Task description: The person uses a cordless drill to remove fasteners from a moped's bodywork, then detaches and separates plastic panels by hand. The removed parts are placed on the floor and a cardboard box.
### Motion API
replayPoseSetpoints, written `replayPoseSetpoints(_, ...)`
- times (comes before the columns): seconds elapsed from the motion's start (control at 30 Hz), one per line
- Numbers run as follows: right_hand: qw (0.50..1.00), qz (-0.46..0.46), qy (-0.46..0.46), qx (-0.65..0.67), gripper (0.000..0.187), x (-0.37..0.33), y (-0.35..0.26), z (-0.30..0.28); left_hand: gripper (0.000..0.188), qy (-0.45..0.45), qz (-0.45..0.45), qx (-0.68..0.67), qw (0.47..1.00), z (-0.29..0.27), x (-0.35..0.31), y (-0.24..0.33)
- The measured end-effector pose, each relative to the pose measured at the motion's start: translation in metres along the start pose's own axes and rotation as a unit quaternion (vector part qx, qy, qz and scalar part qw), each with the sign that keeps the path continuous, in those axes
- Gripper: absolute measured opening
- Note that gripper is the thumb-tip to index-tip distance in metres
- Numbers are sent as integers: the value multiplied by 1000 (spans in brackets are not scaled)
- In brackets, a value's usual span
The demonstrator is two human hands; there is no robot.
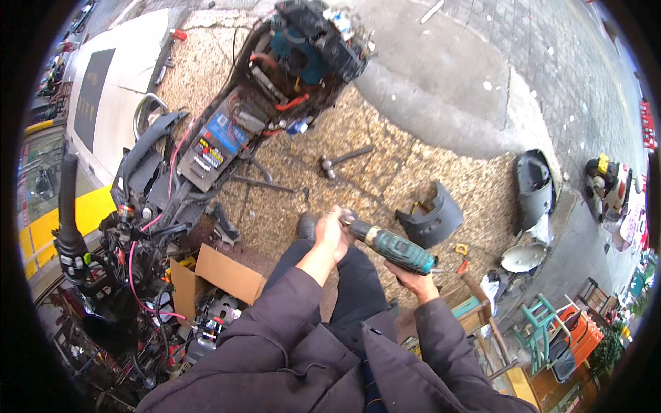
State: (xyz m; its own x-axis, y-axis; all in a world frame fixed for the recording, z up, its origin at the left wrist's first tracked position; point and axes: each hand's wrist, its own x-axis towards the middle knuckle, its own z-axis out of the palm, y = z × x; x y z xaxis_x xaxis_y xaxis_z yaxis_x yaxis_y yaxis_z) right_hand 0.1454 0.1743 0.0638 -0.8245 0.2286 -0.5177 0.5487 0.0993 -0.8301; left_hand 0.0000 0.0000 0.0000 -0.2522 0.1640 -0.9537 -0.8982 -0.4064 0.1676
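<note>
A teal and black cordless drill (pixel 403 250) lies across in front of me, its chuck end pointing left. My right hand (pixel 415 282) is closed around its handle, which is mostly hidden. My left hand (pixel 333 235) is at the drill's front end, fingers pinched together by the tip; what they hold there is too small to make out. Beyond the hands, a hammer (pixel 344 161) lies on the pebbled paving. To the left stands a partly stripped electric scooter (pixel 237 103) with a battery (pixel 219 141) and loose wiring exposed.
A dark curved plastic cover (pixel 432 215) lies right of the drill, near yellow-handled and orange-handled tools (pixel 462 257). Another dark panel (pixel 535 189) is farther right. An open cardboard box (pixel 227 273) sits at the left by the handlebar (pixel 69 206). Small chairs (pixel 540 323) stand at lower right.
</note>
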Motion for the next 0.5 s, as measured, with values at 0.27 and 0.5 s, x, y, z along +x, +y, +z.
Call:
replayPoseSetpoints(0.27, 948, 195, 244, 63, 44, -2, -31, -107, 12, -75, 40, 196, 977, 105, -42, 87)
replayPoseSetpoints(0.5, 932, 120, 338, -52, 33, 82, -32, -216, 10, 19, 156, 240, 958, 216, -6, 195)
